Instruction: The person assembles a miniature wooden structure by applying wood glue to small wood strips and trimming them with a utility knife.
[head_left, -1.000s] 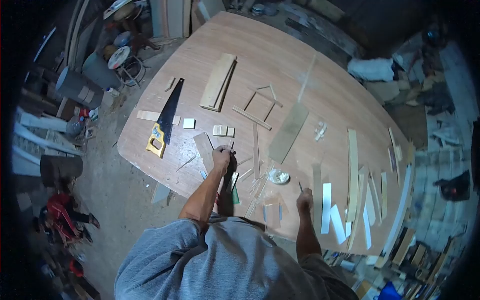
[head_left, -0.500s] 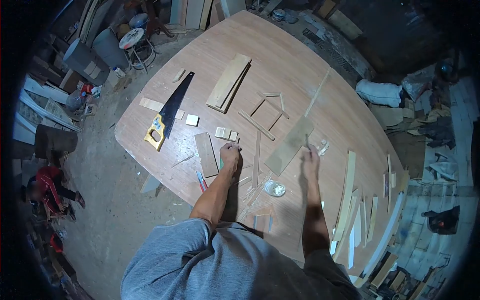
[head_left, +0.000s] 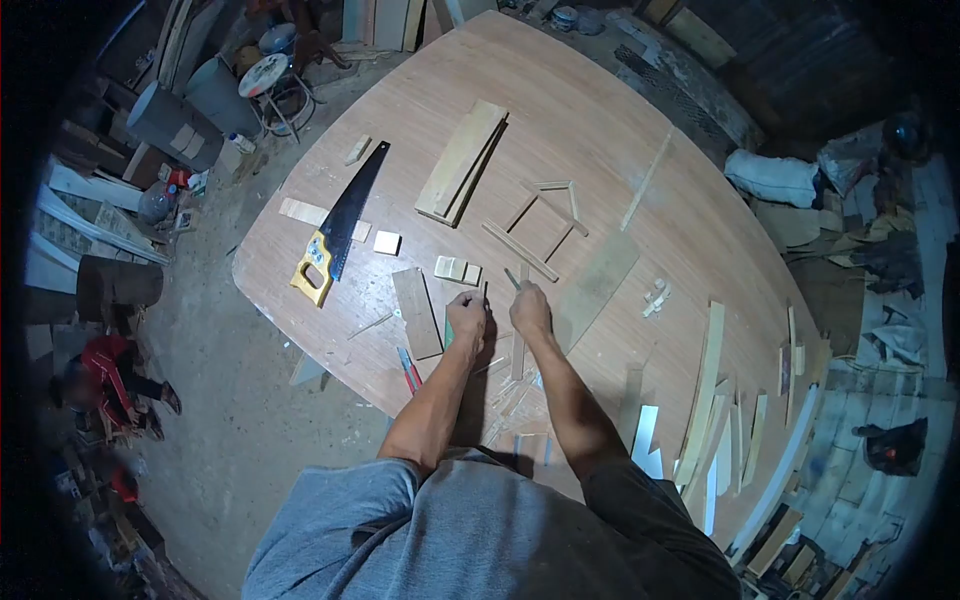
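My left hand [head_left: 467, 315] is closed on a small thin piece [head_left: 486, 290], too small to name, near the joined light wood blocks [head_left: 457, 269]. Just to its right, my right hand [head_left: 530, 308] grips a thin stick [head_left: 512, 278] that points up and left. A narrow wood strip [head_left: 517, 355] lies beneath the right hand. Beyond the hands rests a house-shaped frame of thin strips [head_left: 548, 215]. A flat thin board [head_left: 600, 285] lies right of my right hand. Left of my left hand are a wood plank [head_left: 417, 312] and a red-and-blue utility knife [head_left: 409, 370].
A handsaw [head_left: 345, 225] with a yellow handle lies at the left of the table [head_left: 580, 110]. Stacked boards [head_left: 462, 160] stand farther back. Long strips [head_left: 704, 390] and white crumpled bits [head_left: 656, 298] lie right. A person in red [head_left: 108, 375] sits low at far left.
My right hand has moved left with the stick, from over the thin board to beside my left hand. The bowl of white paste is now hidden behind my right forearm.
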